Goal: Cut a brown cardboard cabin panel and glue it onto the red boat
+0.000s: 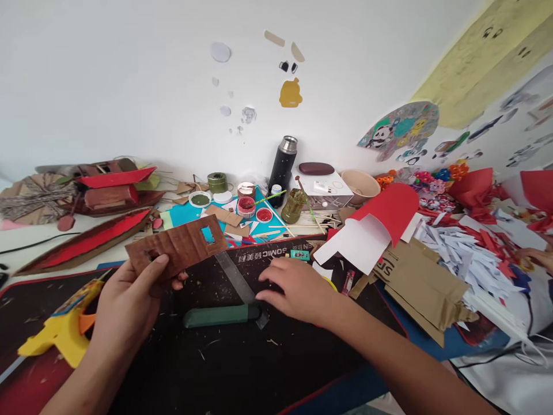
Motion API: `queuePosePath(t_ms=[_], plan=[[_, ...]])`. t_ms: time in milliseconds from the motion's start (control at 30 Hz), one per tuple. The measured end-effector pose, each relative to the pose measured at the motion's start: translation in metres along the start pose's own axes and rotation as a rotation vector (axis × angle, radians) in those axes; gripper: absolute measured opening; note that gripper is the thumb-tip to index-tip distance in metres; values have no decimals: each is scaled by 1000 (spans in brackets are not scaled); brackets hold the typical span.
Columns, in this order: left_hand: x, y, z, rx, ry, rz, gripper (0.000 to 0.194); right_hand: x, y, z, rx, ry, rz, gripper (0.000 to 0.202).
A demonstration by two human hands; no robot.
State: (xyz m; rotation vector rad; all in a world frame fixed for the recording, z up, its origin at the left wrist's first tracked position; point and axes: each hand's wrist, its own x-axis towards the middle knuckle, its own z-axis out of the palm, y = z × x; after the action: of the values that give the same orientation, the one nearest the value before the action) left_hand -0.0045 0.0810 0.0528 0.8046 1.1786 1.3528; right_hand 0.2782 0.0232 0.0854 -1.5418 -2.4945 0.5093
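Two bare hands are at work above a black mat with a red edge point(207, 369), and they're well apart. Up on the left side, the left hand point(132, 297) has a brown ridged rectangular panel point(184, 245) clamped by one end, thumb on the near face and fingers behind, held tilted clear of the mat; bright blue shows through an opening near its far end. Over to the right hand point(300, 291): nothing in its grasp, thumb and fingers parted, palm down. Just by those fingertips we've got a green-handled craft knife point(218, 316) lying on the mat, with a clear flat ruler point(235, 278) slanting away behind it. Out beyond the left wrist sits a yellow glue gun with an orange trigger point(63, 331). Across the back, it's busy: a tall black flask with a silver neck point(283, 167) stands near a murky green jar point(294, 206), and open paint pots, a red one point(246, 206) among them, crowd a blue sheet point(181, 216). Far left, a long brown boat hull with a red inside point(90, 239); right side, a curled red sheet with a white back point(384, 213) and torn brown cardboard point(423, 288). And at the far right edge, another person's hand point(536, 256) is in view.
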Motion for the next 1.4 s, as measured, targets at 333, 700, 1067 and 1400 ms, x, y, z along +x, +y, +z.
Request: queuePosePath(t_ms=[333,700,1067,1400], plan=[[-5,4,3,17,-4,29,35,14,-45,50,-110,-85,-118,38],[-6,7,-1,11,12,63,39,15,-52,49,83,-84,17,26],[3,3,-7,12,75,97,39,-8,-20,49,1044,-16,405,39],[2,-6,-13,254,31,100,38,12,-12,40,1117,188,411,52]])
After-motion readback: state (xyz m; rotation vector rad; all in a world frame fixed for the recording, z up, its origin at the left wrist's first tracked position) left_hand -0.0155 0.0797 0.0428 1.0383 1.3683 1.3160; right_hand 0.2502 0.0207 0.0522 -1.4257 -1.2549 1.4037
